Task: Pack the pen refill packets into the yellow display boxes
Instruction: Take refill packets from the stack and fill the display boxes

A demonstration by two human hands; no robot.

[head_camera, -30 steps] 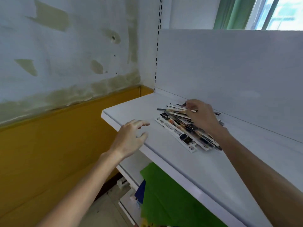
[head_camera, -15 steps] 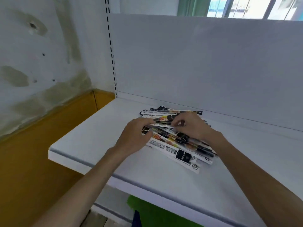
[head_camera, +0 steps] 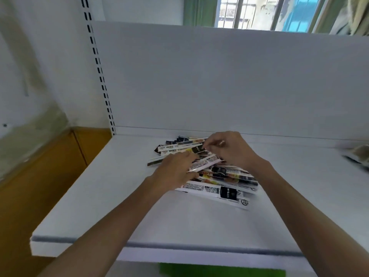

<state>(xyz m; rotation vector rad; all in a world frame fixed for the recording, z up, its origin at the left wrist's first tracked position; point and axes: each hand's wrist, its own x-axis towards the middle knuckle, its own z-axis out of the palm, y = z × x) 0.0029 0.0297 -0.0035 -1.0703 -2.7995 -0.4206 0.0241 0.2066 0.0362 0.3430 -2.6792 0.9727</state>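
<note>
Head camera, looking down and forward: a broad white shelf (head_camera: 95,200) fills the lower half of the frame, with a plain white back panel (head_camera: 219,76) standing behind it and a slotted metal upright (head_camera: 99,76) at ten o'clock. A wall, white above and yellow below (head_camera: 40,176), runs along nine o'clock, a window (head_camera: 259,13) shows at one o'clock, and a strip of green (head_camera: 219,271) sits under the shelf edge at six o'clock. At the centre of the shelf, near the back panel, lies a loose, fanned pile of pen refill packets (head_camera: 227,177), long, flat and overlapping at odd angles. No yellow display box is in view. Two bare forearms reach in from five and seven o'clock. The left hand (head_camera: 172,173) lies on the pile's nine o'clock side and appears to pinch one white packet (head_camera: 204,164) between thumb and fingers. The right hand (head_camera: 234,151) covers the pile's twelve o'clock side with fingers curled down onto the far packets; whether it actually grasps any cannot be told. The step looks like gathering the packets into a bundle. To do it well, square the long edges so all packets point one way, press both ends together, and lift a modest, tidy stack, since slick wrappers will likely slide apart.
</note>
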